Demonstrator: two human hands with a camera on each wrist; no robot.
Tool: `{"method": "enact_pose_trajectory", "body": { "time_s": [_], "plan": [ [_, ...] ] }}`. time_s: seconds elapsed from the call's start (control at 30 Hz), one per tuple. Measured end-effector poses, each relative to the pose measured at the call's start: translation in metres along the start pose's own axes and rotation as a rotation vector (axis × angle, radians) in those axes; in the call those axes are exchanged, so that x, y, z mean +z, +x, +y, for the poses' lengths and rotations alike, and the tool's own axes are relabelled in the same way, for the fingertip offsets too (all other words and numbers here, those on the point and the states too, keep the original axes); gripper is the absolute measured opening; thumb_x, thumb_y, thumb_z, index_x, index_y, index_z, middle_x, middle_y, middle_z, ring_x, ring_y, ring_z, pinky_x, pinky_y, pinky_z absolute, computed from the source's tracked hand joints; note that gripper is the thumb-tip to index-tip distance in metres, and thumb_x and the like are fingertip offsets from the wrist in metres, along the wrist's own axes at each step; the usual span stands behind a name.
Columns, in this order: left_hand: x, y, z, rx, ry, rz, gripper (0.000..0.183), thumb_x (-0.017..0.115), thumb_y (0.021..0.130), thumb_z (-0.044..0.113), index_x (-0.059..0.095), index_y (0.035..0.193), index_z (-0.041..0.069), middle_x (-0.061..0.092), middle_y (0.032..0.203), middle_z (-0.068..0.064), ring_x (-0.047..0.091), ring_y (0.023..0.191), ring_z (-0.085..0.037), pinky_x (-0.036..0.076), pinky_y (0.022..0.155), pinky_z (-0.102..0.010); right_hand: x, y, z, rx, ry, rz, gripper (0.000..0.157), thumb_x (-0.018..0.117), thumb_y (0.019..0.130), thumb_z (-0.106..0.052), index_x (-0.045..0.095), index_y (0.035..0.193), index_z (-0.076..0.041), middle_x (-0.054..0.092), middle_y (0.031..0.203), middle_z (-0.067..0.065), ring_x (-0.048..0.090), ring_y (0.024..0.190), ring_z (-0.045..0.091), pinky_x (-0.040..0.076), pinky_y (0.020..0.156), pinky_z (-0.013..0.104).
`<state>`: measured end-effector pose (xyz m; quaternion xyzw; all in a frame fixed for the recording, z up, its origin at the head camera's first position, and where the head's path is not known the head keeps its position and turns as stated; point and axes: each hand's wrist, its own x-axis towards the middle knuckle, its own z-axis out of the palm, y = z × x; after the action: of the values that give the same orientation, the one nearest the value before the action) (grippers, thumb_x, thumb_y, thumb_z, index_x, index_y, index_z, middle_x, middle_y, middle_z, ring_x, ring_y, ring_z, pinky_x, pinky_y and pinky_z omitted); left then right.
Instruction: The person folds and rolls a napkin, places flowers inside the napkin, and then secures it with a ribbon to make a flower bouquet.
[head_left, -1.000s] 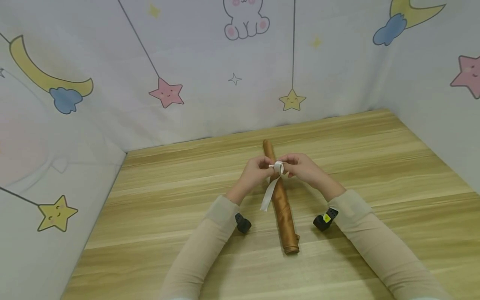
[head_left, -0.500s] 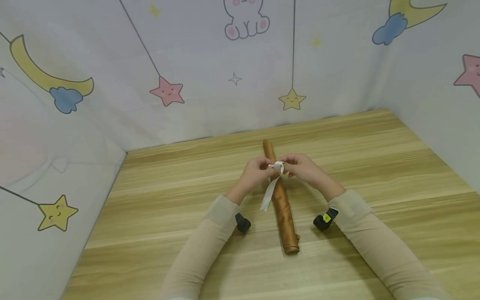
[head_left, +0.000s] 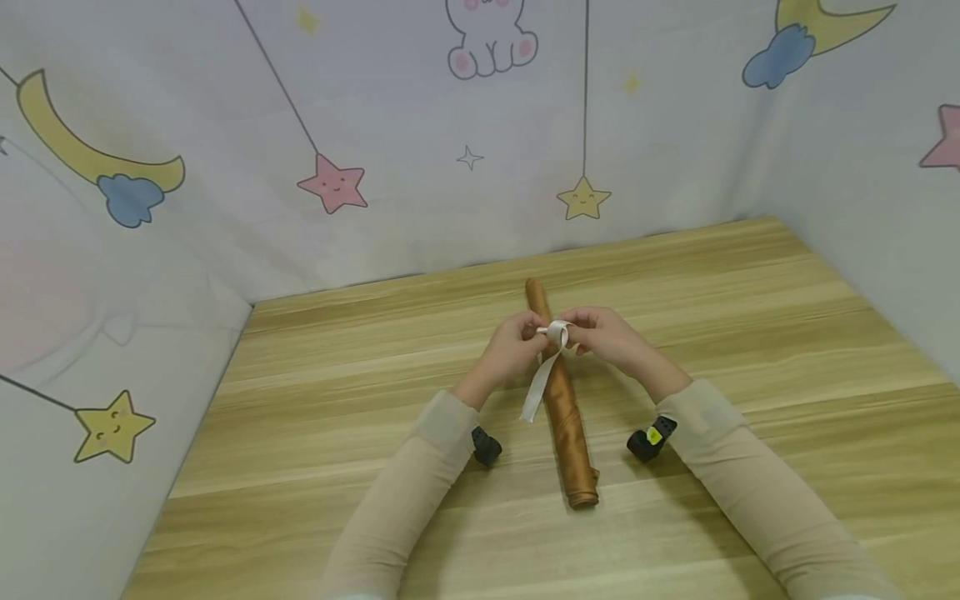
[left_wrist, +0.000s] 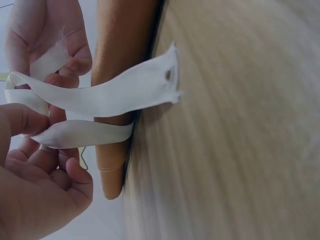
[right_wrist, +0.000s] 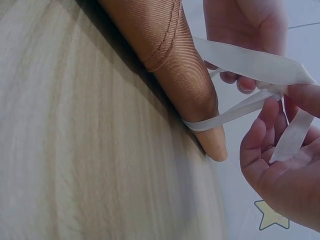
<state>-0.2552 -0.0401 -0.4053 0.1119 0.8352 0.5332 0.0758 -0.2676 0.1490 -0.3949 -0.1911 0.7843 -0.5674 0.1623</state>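
Observation:
A rolled bundle of shiny brown cloth (head_left: 567, 417) lies lengthwise on the wooden table. Round its far part runs a white ribbon (head_left: 539, 387), raised in a loop above the roll, one frayed tail hanging down on the left. My left hand (head_left: 512, 343) pinches the ribbon between thumb and fingers, left of the roll. From the other side my right hand (head_left: 603, 335) pinches it at the loop. In the right wrist view, a short ribbon end (right_wrist: 291, 138) lies across the palm of my right hand (right_wrist: 285, 165). The left wrist view shows the hanging tail (left_wrist: 125, 90) crossing the roll.
The wooden table (head_left: 315, 450) meets a white fabric backdrop (head_left: 405, 167) printed with stars, moons and clouds at the back and sides. Black wrist cameras (head_left: 487, 447) hang below both sleeves, either side of the roll.
Both hands keep their grip over the roll, and the ribbon loop has shifted only very slightly. The roll stays where it was.

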Motion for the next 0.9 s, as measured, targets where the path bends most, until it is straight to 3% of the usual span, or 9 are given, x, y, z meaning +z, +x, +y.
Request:
{"method": "enact_pose_trajectory", "body": {
  "time_s": [0.13, 0.4, 0.7, 0.9],
  "plan": [
    [0.0000, -0.0005, 0.0004, 0.002, -0.018, 0.007, 0.013, 0.052, 0.094, 0.006, 0.060, 0.103, 0.002, 0.067, 0.102, -0.011, 0.054, 0.084, -0.014, 0.044, 0.070, -0.025, 0.0000, -0.0002, -0.0003, 0.001, 0.006, -0.002, 0.031, 0.050, 0.098, -0.010, 0.057, 0.121, 0.008, 0.064, 0.105, 0.011, 0.056, 0.089, 0.016, 0.049, 0.078, 0.031],
    [-0.0005, -0.0020, 0.0011, -0.002, -0.065, 0.037, 0.018, 0.054, 0.092, 0.005, 0.064, 0.105, -0.001, 0.066, 0.109, -0.014, 0.058, 0.107, -0.023, 0.046, 0.095, -0.039, 0.0001, -0.0014, -0.0009, 0.005, 0.016, -0.004, 0.030, 0.049, 0.099, -0.011, 0.057, 0.121, 0.007, 0.065, 0.104, 0.008, 0.055, 0.089, 0.016, 0.049, 0.079, 0.033],
    [-0.0031, -0.0028, 0.0014, -0.011, -0.136, 0.092, 0.018, 0.062, 0.087, 0.006, 0.068, 0.101, -0.002, 0.068, 0.099, -0.010, 0.060, 0.094, -0.017, 0.049, 0.086, -0.032, -0.0003, -0.0015, -0.0008, 0.007, 0.004, 0.000, 0.030, 0.049, 0.098, -0.011, 0.058, 0.120, 0.007, 0.063, 0.095, 0.003, 0.056, 0.087, 0.016, 0.049, 0.079, 0.034],
    [-0.0064, -0.0032, 0.0019, -0.036, -0.152, 0.119, 0.019, 0.066, 0.085, 0.009, 0.070, 0.101, 0.000, 0.069, 0.101, -0.011, 0.062, 0.094, -0.019, 0.051, 0.087, -0.036, -0.0004, -0.0007, -0.0003, 0.004, 0.003, 0.001, 0.031, 0.049, 0.098, -0.011, 0.057, 0.121, 0.008, 0.061, 0.095, 0.003, 0.054, 0.087, 0.017, 0.049, 0.079, 0.033]
  ]
}}
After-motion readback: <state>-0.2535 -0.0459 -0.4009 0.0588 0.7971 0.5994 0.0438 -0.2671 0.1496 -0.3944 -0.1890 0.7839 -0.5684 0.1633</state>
